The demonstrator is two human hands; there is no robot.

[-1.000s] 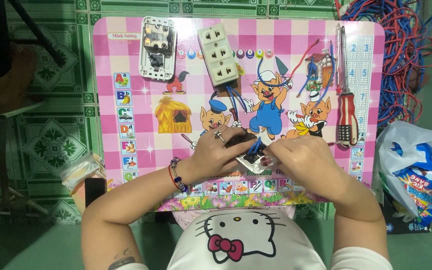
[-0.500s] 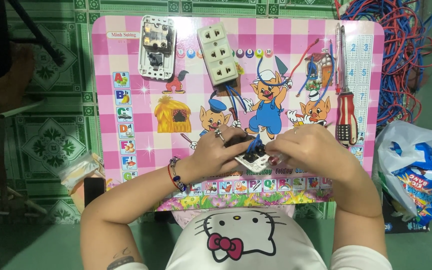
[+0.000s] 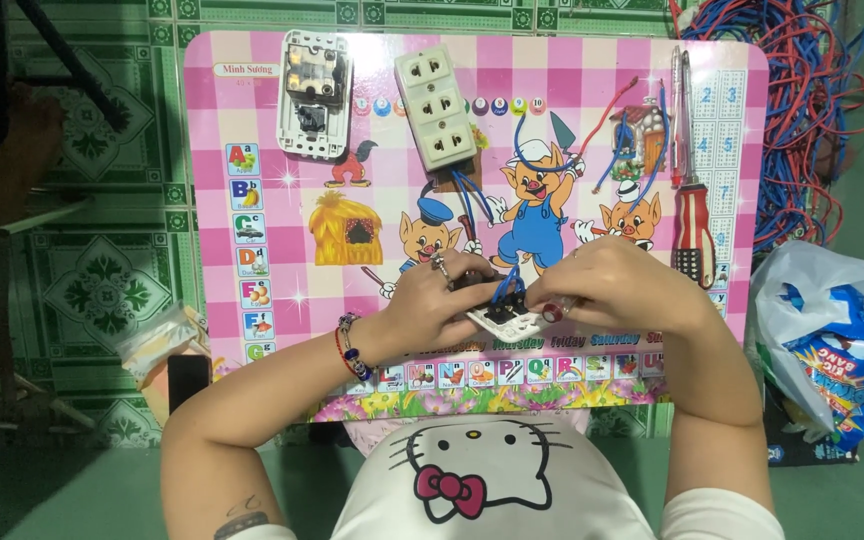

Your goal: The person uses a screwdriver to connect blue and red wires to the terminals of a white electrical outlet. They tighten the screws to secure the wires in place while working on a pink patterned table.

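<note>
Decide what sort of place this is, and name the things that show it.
Probably a home floor used as a makeshift wiring bench: a child's pink cartoon table on green patterned tiles, a triple socket, a screwdriver and tangled wires.

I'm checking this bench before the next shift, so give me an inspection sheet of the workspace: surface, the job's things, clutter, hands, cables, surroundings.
Surface: small pink checkered table with cartoon pictures, on a green tiled floor.
Job's things: white switch unit with blue wires, held between both hands.
Clutter: triple socket strip, white switch plate, red-handled screwdriver, pen-like tester.
Hands: left hand grips the unit; right hand works on its top edge.
Cables: tangle of red and blue wire beside the table's far right corner.
Surroundings: white plastic bag at right, small packet at left.
</note>
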